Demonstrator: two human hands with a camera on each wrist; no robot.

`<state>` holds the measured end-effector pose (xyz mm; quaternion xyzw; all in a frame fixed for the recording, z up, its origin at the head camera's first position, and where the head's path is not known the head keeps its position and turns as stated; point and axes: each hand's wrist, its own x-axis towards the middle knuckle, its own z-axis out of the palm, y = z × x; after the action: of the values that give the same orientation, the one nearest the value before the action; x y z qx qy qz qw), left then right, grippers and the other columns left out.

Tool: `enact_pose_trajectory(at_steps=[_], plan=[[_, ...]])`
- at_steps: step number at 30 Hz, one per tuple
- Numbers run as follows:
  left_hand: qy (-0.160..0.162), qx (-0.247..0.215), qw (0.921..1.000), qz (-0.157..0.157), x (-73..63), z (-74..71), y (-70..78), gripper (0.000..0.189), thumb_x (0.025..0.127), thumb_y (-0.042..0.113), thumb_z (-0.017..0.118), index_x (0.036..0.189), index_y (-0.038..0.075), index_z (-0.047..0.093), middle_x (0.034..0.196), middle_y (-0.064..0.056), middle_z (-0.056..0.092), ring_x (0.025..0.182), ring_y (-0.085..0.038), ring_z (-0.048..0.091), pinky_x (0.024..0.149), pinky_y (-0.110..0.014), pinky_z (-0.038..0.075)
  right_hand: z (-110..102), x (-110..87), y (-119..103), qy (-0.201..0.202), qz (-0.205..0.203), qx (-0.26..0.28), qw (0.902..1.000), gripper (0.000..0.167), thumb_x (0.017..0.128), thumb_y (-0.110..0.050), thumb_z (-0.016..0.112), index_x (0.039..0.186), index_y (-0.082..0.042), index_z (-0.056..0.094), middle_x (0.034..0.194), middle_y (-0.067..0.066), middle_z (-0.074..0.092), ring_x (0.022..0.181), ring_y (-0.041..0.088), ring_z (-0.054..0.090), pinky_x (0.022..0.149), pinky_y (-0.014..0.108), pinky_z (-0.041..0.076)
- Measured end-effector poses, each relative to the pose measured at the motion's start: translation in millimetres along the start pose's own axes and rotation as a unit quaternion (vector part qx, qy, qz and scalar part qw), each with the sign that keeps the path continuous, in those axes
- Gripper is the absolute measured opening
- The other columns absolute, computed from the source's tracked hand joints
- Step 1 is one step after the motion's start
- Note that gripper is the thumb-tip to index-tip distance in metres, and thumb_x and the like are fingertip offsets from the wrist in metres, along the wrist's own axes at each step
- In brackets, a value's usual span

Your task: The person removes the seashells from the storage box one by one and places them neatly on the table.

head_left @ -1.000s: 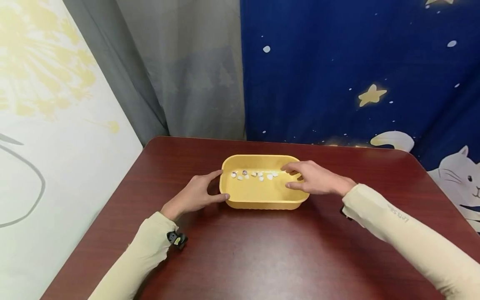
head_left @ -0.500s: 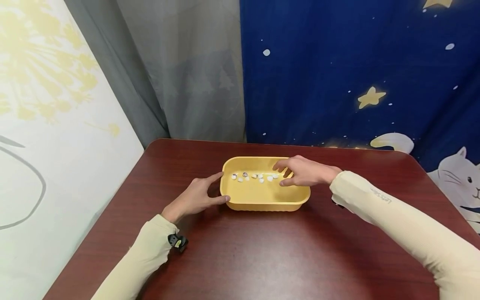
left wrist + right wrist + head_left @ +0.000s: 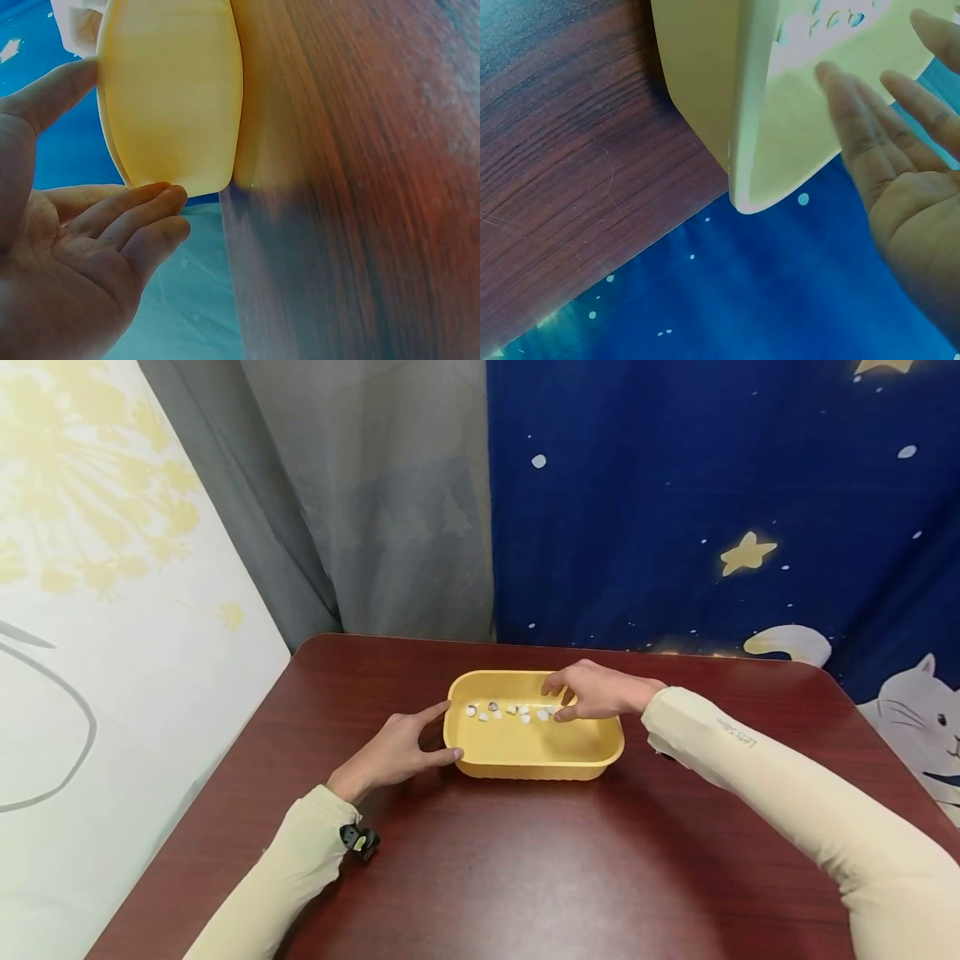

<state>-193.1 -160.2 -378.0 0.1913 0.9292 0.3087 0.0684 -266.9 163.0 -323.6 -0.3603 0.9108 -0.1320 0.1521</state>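
A yellow oblong plastic tub (image 3: 540, 771) stands on the table, with several small whitish, shell-like pieces (image 3: 526, 719) strewn in a loose row along its floor. A few of them have dark marks. My left hand (image 3: 390, 752) rests against the tub's left end, thumb and forefinger spread along the rim. In the left wrist view the other fingers (image 3: 154, 217) lie nearly straight by the yellow wall. Over the tub's right end reaches my right hand (image 3: 600, 691), its thumb and fingers parted and pointing down beside the rightmost pieces. Nothing shows between those fingers in the right wrist view.
The dark red wooden table (image 3: 510, 860) extends on all sides of the tub. Behind it hang a grey curtain (image 3: 405, 527) and a blue starry curtain (image 3: 637, 510). A white wall (image 3: 97, 693) borders the left side.
My right hand has moved left, further over the tub, and its fingers have come down by the rightmost pieces. My left hand has stayed at the tub's left end.
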Motion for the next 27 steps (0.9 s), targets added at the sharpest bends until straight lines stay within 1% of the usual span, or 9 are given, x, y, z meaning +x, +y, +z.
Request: enact_pose_trajectory(at_steps=[4,7,10,15,18,21,24,27], plan=[[0.001,0.0,1.0,0.0,1.6,1.3,-0.9,0.089,0.086,0.054,0.074,0.156,0.015,0.037,0.152,-0.007,0.053,0.141,-0.023,0.05,0.114,-0.049,0.044,2,6.6,0,0.005,-0.014,-0.016,0.9998,0.04,0.088,-0.016,0.076,0.124,-0.001,0.068,0.116,0.013,0.074,0.099,0.022,0.072,0.092,0.038,0.058],[-0.001,0.002,1.0,0.001,2.2,1.5,-1.2,0.089,0.086,0.054,0.074,0.156,0.015,0.038,0.151,-0.007,0.053,0.141,-0.023,0.05,0.114,-0.048,0.044,5,11.3,0,0.002,-0.021,-0.027,0.9994,0.036,0.087,-0.015,0.076,0.12,-0.002,0.069,0.108,0.011,0.076,0.094,0.017,0.072,0.09,0.037,0.058],[-0.006,0.003,1.0,0.003,2.7,-0.4,-0.8,0.089,0.086,0.054,0.073,0.157,0.014,0.037,0.152,-0.008,0.053,0.141,-0.023,0.05,0.113,-0.048,0.044,5,16.7,0,0.0,-0.026,-0.033,0.9991,0.033,0.086,-0.012,0.076,0.117,-0.002,0.071,0.105,0.011,0.076,0.09,0.016,0.071,0.088,0.037,0.058],[-0.004,0.008,0.9999,0.008,4.1,-7.3,1.6,0.089,0.087,0.052,0.074,0.157,0.012,0.036,0.153,-0.008,0.051,0.141,-0.024,0.05,0.112,-0.048,0.046,3,29.0,1,0.008,-0.019,-0.045,0.9988,0.028,0.085,-0.01,0.078,0.112,-0.004,0.074,0.101,0.011,0.076,0.087,0.017,0.068,0.085,0.035,0.058],[-0.012,0.017,0.9998,0.001,4.3,-9.4,3.0,0.089,0.087,0.052,0.074,0.157,0.012,0.036,0.154,-0.008,0.051,0.14,-0.023,0.051,0.112,-0.048,0.046,3,34.8,3,-0.003,-0.013,-0.052,0.9986,0.026,0.085,-0.011,0.079,0.11,-0.006,0.075,0.098,0.01,0.075,0.085,0.017,0.065,0.083,0.033,0.057],[-0.018,0.019,0.9997,0.001,4.8,-8.5,4.1,0.089,0.087,0.053,0.073,0.157,0.012,0.036,0.154,-0.008,0.051,0.139,-0.023,0.052,0.111,-0.048,0.047,4,38.7,5,-0.013,-0.006,-0.055,0.9984,0.023,0.085,-0.01,0.079,0.108,-0.007,0.075,0.096,0.008,0.074,0.083,0.016,0.062,0.08,0.031,0.056],[-0.018,0.019,0.9997,0.004,5.4,-6.6,3.8,0.089,0.087,0.054,0.073,0.157,0.013,0.036,0.153,-0.007,0.051,0.138,-0.023,0.053,0.111,-0.047,0.047,6,42.5,6,-0.018,0.001,-0.059,0.9981,0.021,0.084,-0.008,0.078,0.105,-0.009,0.076,0.093,0.006,0.073,0.081,0.015,0.06,0.077,0.029,0.055],[-0.016,0.018,0.9997,0.001,4.7,-5.3,2.1,0.089,0.087,0.054,0.073,0.157,0.014,0.036,0.153,-0.007,0.052,0.139,-0.023,0.053,0.111,-0.047,0.047,7,47.1,6,-0.024,0.0,-0.064,0.9976,0.017,0.085,-0.005,0.076,0.101,-0.01,0.078,0.091,0.004,0.073,0.078,0.015,0.059,0.073,0.027,0.053]])
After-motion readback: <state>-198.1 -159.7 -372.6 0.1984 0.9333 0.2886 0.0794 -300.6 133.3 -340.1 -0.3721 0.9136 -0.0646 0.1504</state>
